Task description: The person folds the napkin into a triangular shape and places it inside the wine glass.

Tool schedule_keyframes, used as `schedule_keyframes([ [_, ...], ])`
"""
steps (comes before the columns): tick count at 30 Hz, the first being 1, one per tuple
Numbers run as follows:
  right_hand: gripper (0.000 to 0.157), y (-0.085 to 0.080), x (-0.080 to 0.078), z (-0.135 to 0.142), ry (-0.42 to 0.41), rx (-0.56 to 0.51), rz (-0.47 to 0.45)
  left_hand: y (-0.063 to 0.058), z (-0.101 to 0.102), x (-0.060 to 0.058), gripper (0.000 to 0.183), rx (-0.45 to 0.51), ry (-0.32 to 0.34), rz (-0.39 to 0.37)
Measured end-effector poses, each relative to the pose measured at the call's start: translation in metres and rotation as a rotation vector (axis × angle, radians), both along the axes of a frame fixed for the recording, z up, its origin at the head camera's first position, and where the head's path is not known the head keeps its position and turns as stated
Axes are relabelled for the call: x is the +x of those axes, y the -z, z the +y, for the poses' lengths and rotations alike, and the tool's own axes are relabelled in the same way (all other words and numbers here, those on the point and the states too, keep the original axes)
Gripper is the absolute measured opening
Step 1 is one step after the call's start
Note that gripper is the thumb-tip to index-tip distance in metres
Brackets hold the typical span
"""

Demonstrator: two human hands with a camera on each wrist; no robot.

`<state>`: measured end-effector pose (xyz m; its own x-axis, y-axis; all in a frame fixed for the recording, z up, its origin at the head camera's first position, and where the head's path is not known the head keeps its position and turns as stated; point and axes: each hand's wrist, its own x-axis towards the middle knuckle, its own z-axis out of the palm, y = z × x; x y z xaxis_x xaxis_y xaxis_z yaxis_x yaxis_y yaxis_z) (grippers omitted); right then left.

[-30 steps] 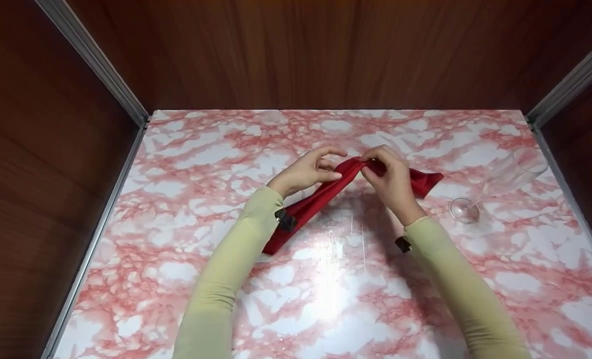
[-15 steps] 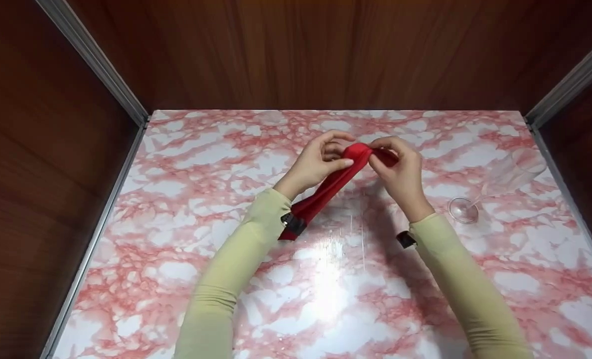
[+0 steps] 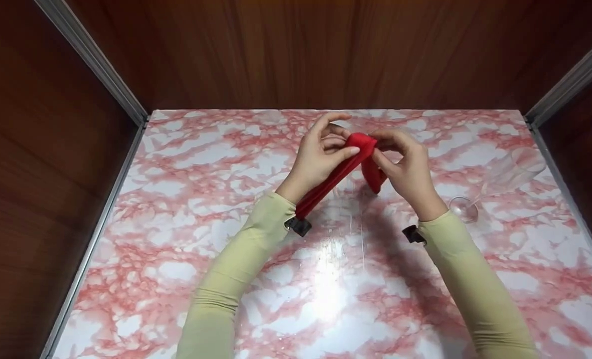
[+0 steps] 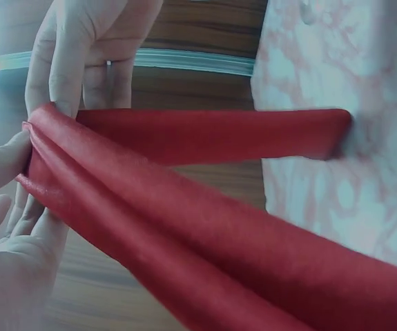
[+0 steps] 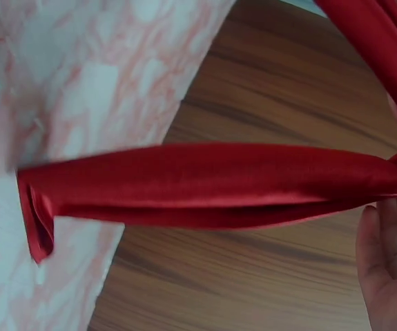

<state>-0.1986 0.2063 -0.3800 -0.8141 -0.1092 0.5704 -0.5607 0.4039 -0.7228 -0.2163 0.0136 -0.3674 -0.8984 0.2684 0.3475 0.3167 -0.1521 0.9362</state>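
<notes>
A glossy red cloth (image 3: 328, 184), gathered into a long narrow strip, hangs bent over above the table. My left hand (image 3: 316, 157) pinches it near the bend, thumb on the near face and some fingers behind. Right beside it, my right hand (image 3: 410, 162) pinches the same fold between thumb and fingers. One tail runs down along my left wrist; a shorter-looking tail drops below my right hand. In the left wrist view the cloth (image 4: 205, 231) shows lengthwise folds. The hanging tail of cloth (image 5: 205, 183) in the right wrist view has a turned-over end.
A clear stemmed glass (image 3: 513, 172) stands at the right side of the table (image 3: 176, 271), its foot close to my right forearm. The tabletop has a red and white marbled pattern. Brown wood-grain panels (image 3: 296, 55) enclose the back and sides.
Both hands have moved up and away with the cloth, lifting it. Its right end, earlier stretched out sideways, now hangs below the fold. The glass has not moved.
</notes>
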Motion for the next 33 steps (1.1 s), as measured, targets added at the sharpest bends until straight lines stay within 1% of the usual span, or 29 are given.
schedule_keyframes([
  [4, 0.026, -0.010, 0.005, -0.002, 0.015, 0.041, 0.032, -0.008, 0.000, 0.005, 0.057, 0.017, -0.016, 0.003],
  [8, 0.028, -0.027, 0.013, -0.005, 0.004, 0.090, 0.132, -0.013, 0.000, 0.008, 0.057, 0.044, -0.017, 0.013],
  [12, 0.025, -0.044, 0.022, -0.010, -0.012, 0.078, 0.248, -0.017, 0.000, 0.012, 0.055, 0.058, 0.001, 0.030],
  [15, 0.020, -0.047, 0.023, -0.011, 0.005, 0.054, 0.293, -0.018, 0.000, 0.015, 0.054, 0.053, 0.020, 0.038],
  [17, 0.017, -0.046, 0.022, -0.011, 0.018, 0.039, 0.306, -0.018, 0.001, 0.017, 0.053, 0.045, 0.030, 0.048],
  [22, 0.012, -0.036, 0.013, -0.008, 0.049, 0.000, 0.320, -0.017, 0.002, 0.021, 0.055, 0.050, 0.051, 0.085],
  [25, 0.013, -0.039, 0.016, -0.013, 0.064, -0.038, 0.329, -0.017, 0.002, 0.023, 0.055, 0.048, 0.068, 0.084],
  [29, 0.010, -0.051, 0.026, -0.021, 0.050, -0.084, 0.330, -0.019, 0.000, 0.027, 0.051, 0.022, 0.100, 0.084],
  [33, 0.008, -0.052, 0.027, -0.022, 0.036, -0.137, 0.273, -0.018, -0.002, 0.029, 0.049, 0.018, 0.124, 0.094],
])
